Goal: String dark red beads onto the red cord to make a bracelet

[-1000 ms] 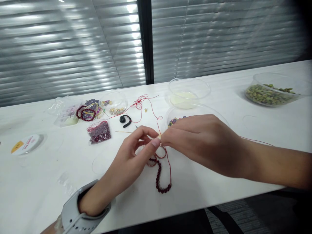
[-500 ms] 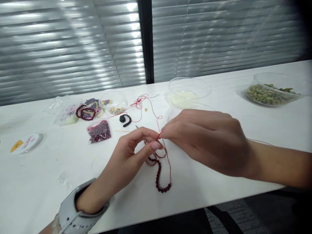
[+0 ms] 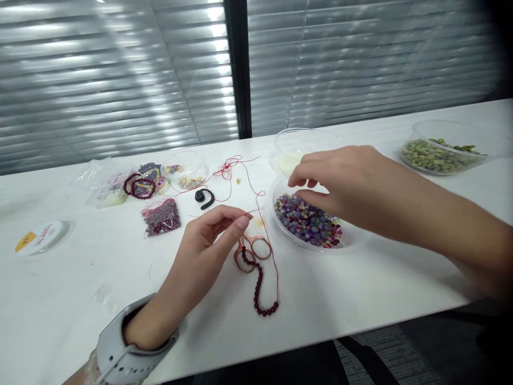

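Note:
My left hand [image 3: 204,243] pinches a thin needle [image 3: 251,212] between thumb and forefinger, and a fine red thread [image 3: 227,170] runs off across the table. Just below those fingers lie copper-coloured scissors [image 3: 251,251], tangled with a strand of dark red beads [image 3: 258,286]. My right hand [image 3: 340,184] hangs with parted fingers over a transparent bowl [image 3: 272,214] of purple mixed beads [image 3: 308,222], not visibly touching them.
Behind stand a transparent bowl [image 3: 302,144] with pale contents and a tub of green pods [image 3: 435,156]. Left lie a bag of dark red beads [image 3: 162,216], a small tub of gold pieces [image 3: 184,170], a black earpiece [image 3: 204,199] and a cord spool [image 3: 40,238].
My right hand has let go of the thread and moved up and right over the bead bowl, uncovering it. The scissors now show below my left hand, which has barely moved.

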Tool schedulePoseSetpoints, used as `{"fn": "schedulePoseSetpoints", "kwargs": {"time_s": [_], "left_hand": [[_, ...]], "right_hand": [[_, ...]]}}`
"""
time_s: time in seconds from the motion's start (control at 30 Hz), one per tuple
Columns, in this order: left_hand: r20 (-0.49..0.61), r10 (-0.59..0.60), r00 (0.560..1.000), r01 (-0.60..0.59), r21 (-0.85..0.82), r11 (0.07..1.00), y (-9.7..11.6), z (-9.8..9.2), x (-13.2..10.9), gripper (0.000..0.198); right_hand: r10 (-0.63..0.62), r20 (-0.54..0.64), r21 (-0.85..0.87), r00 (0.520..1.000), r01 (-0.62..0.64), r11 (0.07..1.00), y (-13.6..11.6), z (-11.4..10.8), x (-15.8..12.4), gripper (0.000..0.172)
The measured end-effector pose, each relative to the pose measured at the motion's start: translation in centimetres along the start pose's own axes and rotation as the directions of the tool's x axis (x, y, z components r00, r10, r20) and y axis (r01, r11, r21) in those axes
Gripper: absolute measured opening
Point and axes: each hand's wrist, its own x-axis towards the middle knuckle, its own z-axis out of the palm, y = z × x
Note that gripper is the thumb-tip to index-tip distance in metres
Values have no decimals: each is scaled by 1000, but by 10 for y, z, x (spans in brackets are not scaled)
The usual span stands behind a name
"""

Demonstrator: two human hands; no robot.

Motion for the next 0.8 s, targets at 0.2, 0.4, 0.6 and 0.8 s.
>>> {"fn": "schedulePoseSetpoints", "kwargs": {"time_s": [0.2, 0.4, 0.6, 0.8], "left_hand": [[4, -20, 1000, 19, 15, 1000, -1, 0, 0, 8], [2, -43, 999, 43, 25, 999, -2, -1, 0, 9], [7, -60, 998, 60, 17, 998, -3, -1, -1, 8], [36, -33, 999, 33, 8, 999, -1, 0, 0, 17]], "right_hand": [[-19, 286, 24, 958, 12, 1000, 23, 15, 0, 18], [-38, 352, 24, 935, 31, 999, 23, 21, 1, 27], [-7, 396, 44, 918, -11, 999, 21, 23, 3, 23], [-2, 363, 41, 932, -14, 999, 24, 16, 3, 20]]}}
